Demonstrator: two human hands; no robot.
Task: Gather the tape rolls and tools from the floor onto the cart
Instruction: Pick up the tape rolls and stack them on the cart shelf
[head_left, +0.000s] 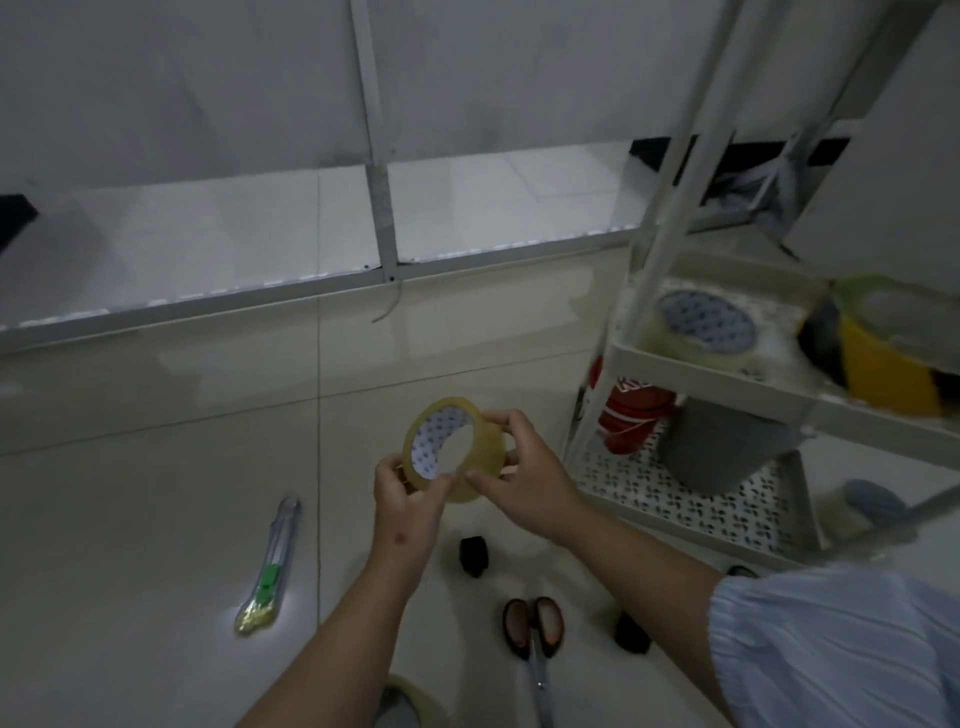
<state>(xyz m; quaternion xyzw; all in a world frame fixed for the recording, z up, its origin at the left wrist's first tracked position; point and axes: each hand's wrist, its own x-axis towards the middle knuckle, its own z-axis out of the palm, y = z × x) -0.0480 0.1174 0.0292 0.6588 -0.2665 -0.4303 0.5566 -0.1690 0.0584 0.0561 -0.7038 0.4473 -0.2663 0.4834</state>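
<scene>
A clear tape roll (480, 457) with a white printed core is held in the air above the floor by both hands. My left hand (405, 501) pinches its lower left rim, and my right hand (524, 470) grips its right side. The white cart (691, 371) stands to the right; its middle shelf carries another clear tape roll (698, 332) and a yellow-and-black tape roll (883, 364). On the floor lie a utility knife (270, 566) with a green slider, scissors (535, 639) with dark handles, two small black objects (474, 555) (631, 631), and part of a tape roll (410, 699) at the bottom edge.
A red container (626, 415) and a grey bucket (722, 447) sit on the cart's perforated lower shelf. A grey metal rail (260, 304) crosses the tiled floor behind, with an upright post (379, 192). A loose wire (387, 306) hangs near the rail.
</scene>
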